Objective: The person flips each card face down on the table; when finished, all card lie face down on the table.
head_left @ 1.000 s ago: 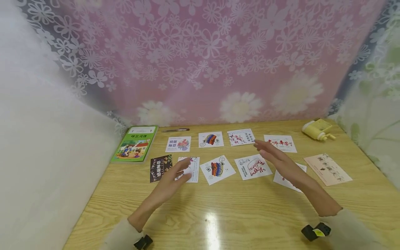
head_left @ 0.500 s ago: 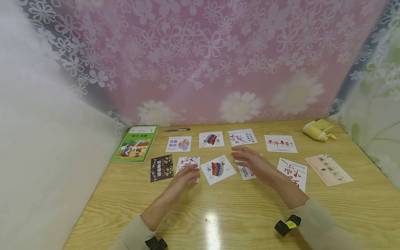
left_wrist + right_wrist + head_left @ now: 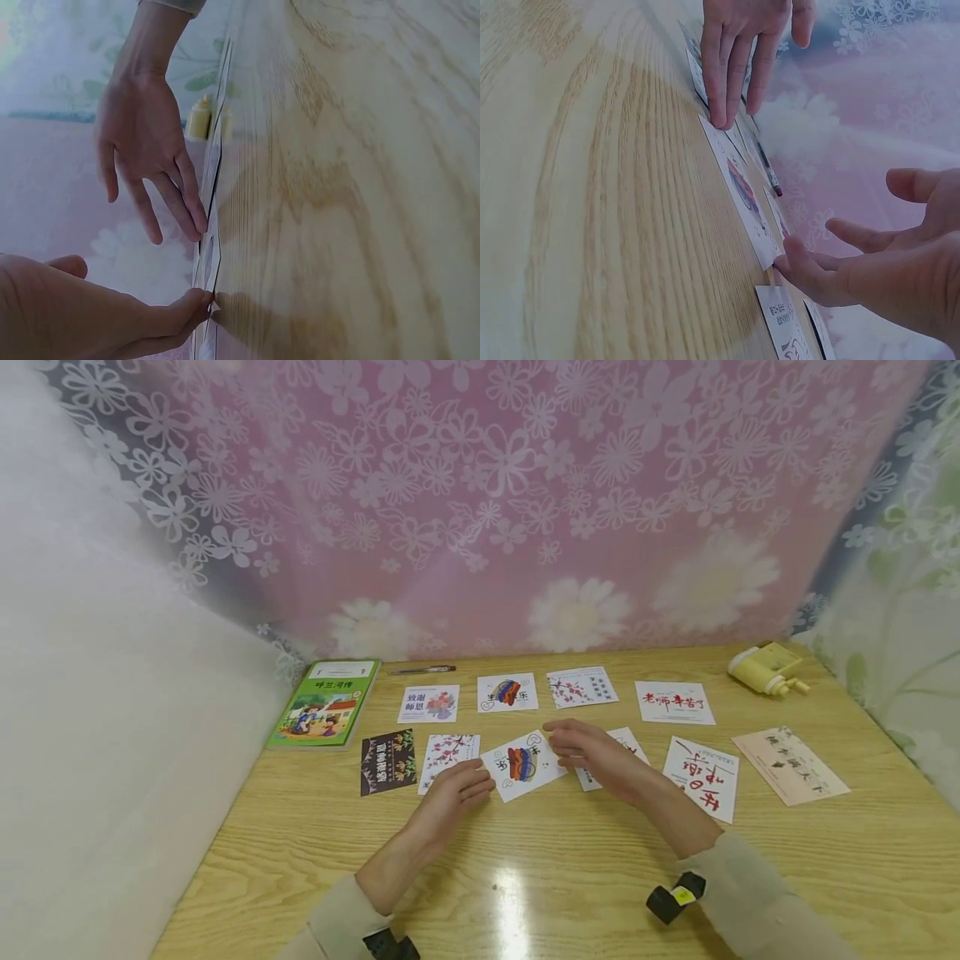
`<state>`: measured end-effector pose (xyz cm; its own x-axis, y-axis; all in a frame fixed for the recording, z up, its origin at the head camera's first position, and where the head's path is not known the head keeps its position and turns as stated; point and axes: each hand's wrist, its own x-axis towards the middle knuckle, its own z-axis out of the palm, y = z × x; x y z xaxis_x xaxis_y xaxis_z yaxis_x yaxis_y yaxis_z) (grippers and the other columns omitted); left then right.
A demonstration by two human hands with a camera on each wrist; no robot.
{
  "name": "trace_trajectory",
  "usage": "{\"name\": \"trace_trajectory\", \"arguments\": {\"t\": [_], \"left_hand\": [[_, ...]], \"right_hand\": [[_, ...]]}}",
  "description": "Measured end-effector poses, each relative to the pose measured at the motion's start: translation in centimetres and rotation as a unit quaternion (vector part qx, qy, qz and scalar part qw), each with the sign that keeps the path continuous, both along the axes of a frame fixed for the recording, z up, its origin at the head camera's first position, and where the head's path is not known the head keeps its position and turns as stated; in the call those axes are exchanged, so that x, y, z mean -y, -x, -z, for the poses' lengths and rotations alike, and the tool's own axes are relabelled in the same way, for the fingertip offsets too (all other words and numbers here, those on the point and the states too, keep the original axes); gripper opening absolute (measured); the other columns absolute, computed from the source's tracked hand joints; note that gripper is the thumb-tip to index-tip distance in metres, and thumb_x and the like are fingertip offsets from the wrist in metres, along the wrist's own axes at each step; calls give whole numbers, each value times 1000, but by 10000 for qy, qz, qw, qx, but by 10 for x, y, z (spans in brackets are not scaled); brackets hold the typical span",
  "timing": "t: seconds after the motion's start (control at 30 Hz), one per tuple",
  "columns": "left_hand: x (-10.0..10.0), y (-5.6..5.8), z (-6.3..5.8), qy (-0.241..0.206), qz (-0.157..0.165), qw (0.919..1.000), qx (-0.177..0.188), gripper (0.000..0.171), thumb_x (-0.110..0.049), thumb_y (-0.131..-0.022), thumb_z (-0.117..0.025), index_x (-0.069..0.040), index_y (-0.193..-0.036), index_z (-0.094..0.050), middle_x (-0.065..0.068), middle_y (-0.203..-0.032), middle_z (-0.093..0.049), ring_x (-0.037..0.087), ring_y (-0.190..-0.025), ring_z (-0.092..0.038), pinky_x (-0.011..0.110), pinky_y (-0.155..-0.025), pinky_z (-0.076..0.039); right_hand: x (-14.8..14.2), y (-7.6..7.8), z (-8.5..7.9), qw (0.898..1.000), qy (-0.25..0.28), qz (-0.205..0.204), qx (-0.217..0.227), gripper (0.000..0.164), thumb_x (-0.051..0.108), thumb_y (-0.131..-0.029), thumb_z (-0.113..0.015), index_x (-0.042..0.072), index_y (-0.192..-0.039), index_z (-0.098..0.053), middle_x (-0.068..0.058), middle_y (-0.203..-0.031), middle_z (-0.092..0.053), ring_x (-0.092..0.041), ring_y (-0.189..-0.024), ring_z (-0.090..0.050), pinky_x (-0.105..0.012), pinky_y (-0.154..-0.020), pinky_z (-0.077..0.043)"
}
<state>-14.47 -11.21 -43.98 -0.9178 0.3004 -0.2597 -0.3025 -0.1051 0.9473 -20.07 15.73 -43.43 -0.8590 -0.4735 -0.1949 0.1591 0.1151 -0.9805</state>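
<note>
A white card with a blue and red drawing (image 3: 522, 766) lies tilted in the front row, between my two hands. My left hand (image 3: 448, 797) has its fingertips right at the card's left edge, its palm side facing inward. At the opposite edge are the fingertips of my right hand (image 3: 603, 760), the fingers fairly straight. The right wrist view shows the same card (image 3: 739, 195) flat on the wood with fingertips at both ends. Under my left hand lies part of a plum-blossom card (image 3: 447, 753). My right hand partly covers a white card with red lettering (image 3: 627, 741).
Several more cards lie in two rows, among them a black card (image 3: 387, 762), a peach card (image 3: 791, 766) and a red-lettered card (image 3: 702, 779). A green book (image 3: 324, 704), a pen (image 3: 423, 670) and a yellow object with two nozzle-like ends (image 3: 765, 669) sit toward the back.
My right hand has moved left from over the red-lettered cards to the drawing card's right edge. My left hand has come right, off the black card's side, to its left edge.
</note>
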Motion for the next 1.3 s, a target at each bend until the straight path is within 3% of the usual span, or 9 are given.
{"name": "trace_trajectory", "arguments": {"t": [0.17, 0.33, 0.5, 0.77, 1.0, 1.3], "left_hand": [[0, 1, 1, -128, -205, 9997, 43, 59, -12, -108, -41, 18, -155, -21, 39, -155, -34, 48, -143, -42, 49, -123, -36], [-2, 4, 2, -281, -416, 9987, 119, 62, -18, -108, -39, 20, -153, -19, 43, -152, -35, 52, -144, -39, 51, -124, -36], [-4, 7, 5, -448, -575, 9970, 255, 60, -18, -107, -39, 20, -151, -22, 43, -151, -37, 52, -143, -40, 49, -123, -36], [-10, 8, 5, -909, -675, 9928, 389, 55, -15, -106, -42, 17, -147, -26, 40, -151, -38, 51, -143, -41, 47, -123, -38], [-11, 14, 6, -837, -819, 9927, 299, 44, -13, -105, -47, 15, -139, -43, 24, -129, -55, 36, -125, -58, 46, -119, -43], [-11, 15, 10, -965, -897, 9907, 336, 29, -11, -107, -50, 12, -124, -53, 12, -109, -57, 27, -109, -63, 38, -112, -51]], "right_hand": [[1, 1, 1, 9998, 77, 183, 46, 57, 25, -113, -40, -8, -157, -30, -29, -165, -26, -48, -152, -26, -57, -125, -30], [3, 2, 2, 9975, 202, 673, 111, 53, 21, -111, -42, -9, -154, -35, -28, -161, -35, -44, -148, -36, -52, -120, -37], [9, 3, 4, 9951, -57, 983, -135, 49, 13, -109, -50, -3, -154, -40, -25, -158, -43, -38, -141, -45, -37, -108, -47], [17, 0, 5, 9875, -28, 1491, -506, 49, -5, -104, -51, -5, -152, -44, -29, -141, -51, -31, -124, -52, -21, -87, -52], [19, 0, 4, 9785, -205, 1962, -602, 37, -5, -102, -56, -5, -138, -59, -19, -130, -60, -19, -111, -55, -21, -84, -53], [19, -1, 2, 9759, 11, 2069, -699, 29, 8, -103, -64, -6, -128, -62, -6, -114, -63, -11, -98, -58, -31, -91, -55]]}}
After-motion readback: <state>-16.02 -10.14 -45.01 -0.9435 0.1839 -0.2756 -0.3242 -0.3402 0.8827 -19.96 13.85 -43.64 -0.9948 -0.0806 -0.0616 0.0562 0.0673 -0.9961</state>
